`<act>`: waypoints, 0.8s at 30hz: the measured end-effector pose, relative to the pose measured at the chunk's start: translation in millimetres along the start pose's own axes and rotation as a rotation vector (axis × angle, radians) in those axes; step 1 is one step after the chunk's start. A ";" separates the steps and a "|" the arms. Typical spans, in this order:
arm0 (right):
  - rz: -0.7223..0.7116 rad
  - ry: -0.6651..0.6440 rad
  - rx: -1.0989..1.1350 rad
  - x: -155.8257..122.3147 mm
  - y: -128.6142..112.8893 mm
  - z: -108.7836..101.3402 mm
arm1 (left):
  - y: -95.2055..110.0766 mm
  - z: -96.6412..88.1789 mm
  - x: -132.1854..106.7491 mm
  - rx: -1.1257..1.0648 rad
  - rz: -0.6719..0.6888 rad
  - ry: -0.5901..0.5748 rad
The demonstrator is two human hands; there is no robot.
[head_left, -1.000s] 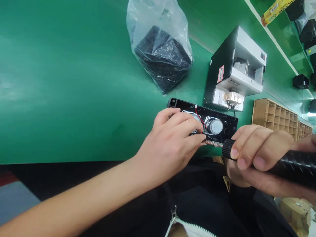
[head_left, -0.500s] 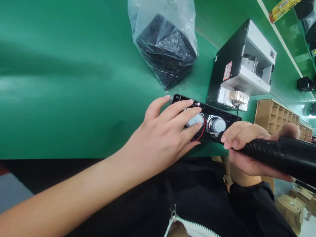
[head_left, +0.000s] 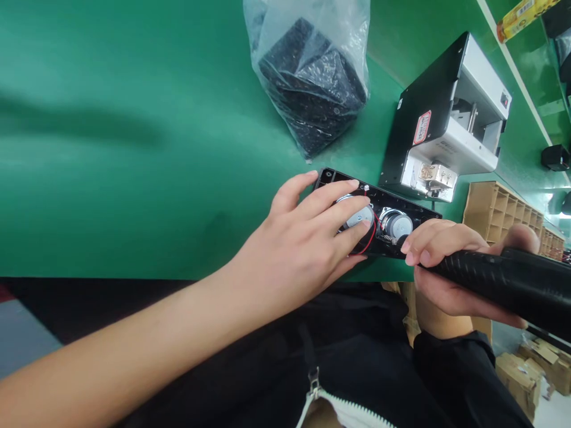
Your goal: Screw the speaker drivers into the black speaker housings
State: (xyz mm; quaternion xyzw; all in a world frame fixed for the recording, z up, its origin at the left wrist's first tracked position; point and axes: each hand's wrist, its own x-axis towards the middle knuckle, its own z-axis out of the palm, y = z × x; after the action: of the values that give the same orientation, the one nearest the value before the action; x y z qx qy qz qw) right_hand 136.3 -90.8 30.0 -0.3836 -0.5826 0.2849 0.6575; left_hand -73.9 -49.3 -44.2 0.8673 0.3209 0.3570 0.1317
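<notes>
A long black speaker panel (head_left: 411, 209) lies at the near edge of the green table (head_left: 134, 148), with two round silver speaker drivers and a red wire on it. My left hand (head_left: 307, 249) rests on the panel's left part, fingers stretched flat over the left driver (head_left: 359, 217). My right hand (head_left: 450, 267) is wrapped round a black electric screwdriver (head_left: 504, 282), whose bit touches the panel beside the right driver (head_left: 398, 224).
A clear plastic bag of black parts (head_left: 312, 77) lies behind the panel. A black-and-white screw feeder machine (head_left: 450, 119) stands at the right. Cardboard divider trays (head_left: 499, 205) sit beyond it, and cardboard boxes (head_left: 530, 368) are on the floor at lower right.
My left hand went from pinching at the screwdriver bit to lying flat on the panel. The screwdriver tip moved up onto the panel beside the right driver. The view shifted slightly.
</notes>
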 end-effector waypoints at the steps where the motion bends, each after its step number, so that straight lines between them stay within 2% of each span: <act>1: -0.007 -0.009 0.010 -0.2 0.3 -0.2 | 0.2 0.1 -0.1 -0.001 0.000 0.001; 4: -0.021 -0.021 0.037 1.9 6.9 -1.5 | 0.8 -0.1 0.2 0.000 -0.011 -0.008; 9: -0.199 -0.087 0.099 11.0 29.1 -0.9 | -0.2 -5.0 3.1 0.018 0.003 -0.048; 12: -0.236 -0.041 0.082 12.9 35.3 3.1 | -0.9 -6.4 3.9 0.036 0.025 -0.068; 17: -0.210 0.007 -0.024 3.9 23.8 1.8 | -0.1 -1.2 1.3 0.007 0.009 0.002; 21: -0.103 -0.114 -0.066 -5.3 14.2 -7.4 | -0.2 -1.3 1.6 -0.001 0.017 -0.043; 24: -0.144 -0.134 -0.105 -7.3 13.1 -11.9 | -0.5 -4.2 3.0 0.001 0.022 -0.021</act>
State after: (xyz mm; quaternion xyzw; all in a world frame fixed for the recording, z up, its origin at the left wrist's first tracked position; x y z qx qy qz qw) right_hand 147.8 -91.7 14.6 -0.3545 -0.6654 0.2311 0.6149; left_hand -75.5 -46.9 -39.8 0.8746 0.3099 0.3492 0.1307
